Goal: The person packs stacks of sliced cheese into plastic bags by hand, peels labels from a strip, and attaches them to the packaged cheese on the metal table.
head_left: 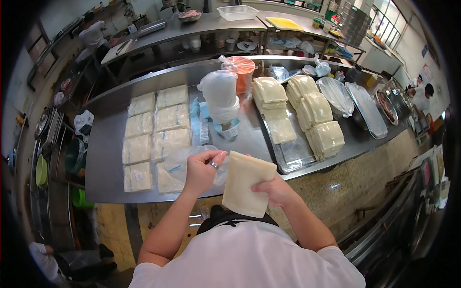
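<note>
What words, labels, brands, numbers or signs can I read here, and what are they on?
No text can be read with certainty.
Clear plastic bag: blue print, too blurred to read.
Wrapped packs: small blue print on several, unreadable.
Blue-and-white strip beside the packs: faint marks, too small to make out.
Blue wall sign, far right: too small to read.

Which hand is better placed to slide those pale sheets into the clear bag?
The right hand, I'd judge: it grips the pale sheets, thumb across their face. The left hand appears to pinch the clear bag, so it seems better suited to steadying that.
</note>
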{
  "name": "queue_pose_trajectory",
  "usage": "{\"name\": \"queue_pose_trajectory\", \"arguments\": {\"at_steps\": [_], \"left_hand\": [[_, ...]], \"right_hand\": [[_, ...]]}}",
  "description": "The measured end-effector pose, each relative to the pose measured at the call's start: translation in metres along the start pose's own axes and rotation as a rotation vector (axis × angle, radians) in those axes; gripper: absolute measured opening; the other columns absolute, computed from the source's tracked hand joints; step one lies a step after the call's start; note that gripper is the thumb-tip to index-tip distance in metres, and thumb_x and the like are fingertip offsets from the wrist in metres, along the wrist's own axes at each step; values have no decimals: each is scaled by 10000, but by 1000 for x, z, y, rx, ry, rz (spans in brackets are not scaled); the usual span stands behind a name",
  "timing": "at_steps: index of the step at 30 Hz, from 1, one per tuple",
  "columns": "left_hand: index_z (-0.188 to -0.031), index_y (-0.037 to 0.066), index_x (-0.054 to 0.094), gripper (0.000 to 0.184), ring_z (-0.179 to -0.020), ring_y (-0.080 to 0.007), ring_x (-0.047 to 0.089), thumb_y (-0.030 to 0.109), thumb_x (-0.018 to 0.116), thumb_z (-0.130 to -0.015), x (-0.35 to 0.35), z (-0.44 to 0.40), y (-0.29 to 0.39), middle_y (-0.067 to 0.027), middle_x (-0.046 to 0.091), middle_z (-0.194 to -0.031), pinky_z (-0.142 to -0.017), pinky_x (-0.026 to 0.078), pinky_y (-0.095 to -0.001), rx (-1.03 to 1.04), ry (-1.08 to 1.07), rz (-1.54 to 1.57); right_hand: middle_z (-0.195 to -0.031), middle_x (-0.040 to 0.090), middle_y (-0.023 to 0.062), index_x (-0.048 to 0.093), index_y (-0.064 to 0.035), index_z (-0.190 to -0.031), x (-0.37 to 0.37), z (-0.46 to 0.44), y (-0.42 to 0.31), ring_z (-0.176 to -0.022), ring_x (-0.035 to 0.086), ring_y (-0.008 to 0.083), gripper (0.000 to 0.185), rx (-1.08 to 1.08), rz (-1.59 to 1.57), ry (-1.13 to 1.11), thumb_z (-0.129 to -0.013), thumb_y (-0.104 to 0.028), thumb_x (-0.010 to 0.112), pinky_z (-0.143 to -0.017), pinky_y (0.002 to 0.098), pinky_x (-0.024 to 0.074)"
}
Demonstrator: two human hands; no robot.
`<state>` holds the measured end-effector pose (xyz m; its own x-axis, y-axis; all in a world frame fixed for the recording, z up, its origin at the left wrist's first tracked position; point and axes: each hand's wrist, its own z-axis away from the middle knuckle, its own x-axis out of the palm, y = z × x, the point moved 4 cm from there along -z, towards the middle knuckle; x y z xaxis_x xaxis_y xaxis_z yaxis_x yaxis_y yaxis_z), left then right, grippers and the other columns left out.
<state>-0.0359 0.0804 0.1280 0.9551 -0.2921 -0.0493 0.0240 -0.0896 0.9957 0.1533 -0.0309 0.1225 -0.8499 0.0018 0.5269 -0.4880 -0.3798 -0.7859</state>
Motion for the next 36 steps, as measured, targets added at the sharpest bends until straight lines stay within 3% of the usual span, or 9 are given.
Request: {"name": "queue_pose_trajectory", "arguments": {"at_steps": [3, 5, 9, 13, 21, 27, 33, 36], "left_hand": [[-1034, -11, 774, 188, -616, -39, 541, 160, 729, -971, -15, -5, -19, 31, 687, -805, -537, 427, -224, -64, 49, 135], [-1069, 3, 766, 202, -565, -10, 469, 178, 704, -990, -27, -4, -31, 61, 626, -751, -488, 356, -211, -217, 37, 233], [-1133, 19, 742, 239, -499, 21, 324, 213, 666, -1016, -36, -6, -44, 105, 505, -672, -432, 224, -208, -307, 52, 358], [-1172, 40, 732, 223, -501, 17, 306, 176, 631, -1027, -38, -13, -52, 113, 479, -670, -439, 215, -208, -248, 118, 383], [-1082, 73, 686, 154, -540, 14, 309, 140, 548, -1063, -35, -15, -63, 122, 464, -686, -477, 241, -200, -247, 93, 403], [-1088, 70, 652, 155, -546, 8, 323, 191, 555, -1080, -39, -10, -61, 117, 460, -693, -476, 241, -202, -235, 93, 407], [-1062, 65, 648, 89, -574, 6, 374, 146, 612, -1053, -42, -1, -60, 101, 512, -717, -492, 278, -194, -229, 121, 410], [-1042, 74, 651, 65, -593, 4, 402, 130, 619, -1047, -41, 1, -63, 86, 549, -744, -509, 303, -191, -130, 163, 402]], "right_hand": [[-1464, 543, 112, 344, -92, -1598, 1, -1, 2, -1324, 563, 259, 916, 19, -94, -11, -762, 180, 601, -1101, 428, 478], [-1433, 568, 120, 399, -88, -1567, -1, -3, 5, -1277, 603, 267, 869, 53, -224, -59, -766, 178, 604, -1073, 447, 507], [-1303, 650, 173, 526, 6, -1406, -12, -15, 18, -1167, 676, 322, 652, 126, -325, -115, -778, 119, 661, -1009, 500, 559], [-1249, 672, 198, 555, 46, -1339, -7, -19, 21, -1132, 692, 339, 535, 180, -418, -185, -813, 56, 652, -998, 511, 563], [-1254, 668, 206, 534, 46, -1360, 5, -33, 59, -1131, 691, 342, 553, 327, -507, -288, -816, 33, 633, -1017, 492, 553], [-1270, 659, 204, 519, 40, -1376, 3, -41, 65, -1144, 684, 351, 580, 353, -519, -271, -810, 31, 640, -1016, 504, 552], [-1299, 644, 211, 490, 36, -1404, -1, -52, 73, -1164, 676, 365, 602, 345, -576, -267, -823, 21, 648, -1031, 519, 546], [-1318, 634, 216, 477, 34, -1416, 1, -58, 80, -1189, 662, 377, 602, 331, -626, -259, -837, 14, 641, -1049, 529, 533]]}}
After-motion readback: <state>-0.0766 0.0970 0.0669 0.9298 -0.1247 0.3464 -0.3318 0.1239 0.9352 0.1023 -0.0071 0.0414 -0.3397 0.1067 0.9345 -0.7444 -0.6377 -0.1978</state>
